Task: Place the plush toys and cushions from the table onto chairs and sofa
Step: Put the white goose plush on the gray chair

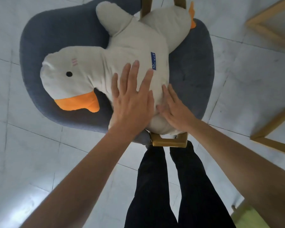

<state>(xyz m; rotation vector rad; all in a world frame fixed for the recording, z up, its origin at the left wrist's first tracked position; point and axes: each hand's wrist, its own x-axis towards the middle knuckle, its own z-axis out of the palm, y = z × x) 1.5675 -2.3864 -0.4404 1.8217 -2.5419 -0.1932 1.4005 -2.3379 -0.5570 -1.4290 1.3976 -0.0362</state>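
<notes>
Head view, single entry.

Grey-blue upholstery: a rounded chair (48, 38), seen from straight above, its seat largely covered by the toy, so only the rim and back curve are shown.

White plush goose (130, 46), laid on its side across the chair seat. The head is turned to the left, with one black eye and an orange beak (79, 102) resting on the upholstery. The orange feet (192, 17) lie at the upper right, one of them cut off by the top edge. A blue label (153, 60) is sewn on the body; its lettering is too small to be read.

Left hand (132, 99): laid flat on the goose's body, fingers straight and spread, nothing gripped.

Right hand (173, 109): pressed flat against the near end of the body, just beside the left hand, fingers straight and close together. Slightly blurred.

Wooden frame part (169, 142): shown under the near edge of the chair, mostly hidden by the toy. More wood at the top edge is cut off.

Dark trousers (155, 186): the person's legs, just below the frame part; the feet are not shown.

Pale tiled floor (23, 145), all around.

Light wooden frames (270, 27) at the right edge are cut off; what they belong to cannot be told. A green surface (247, 216) in the bottom right corner is partly hidden by the right forearm and cannot be identified.
</notes>
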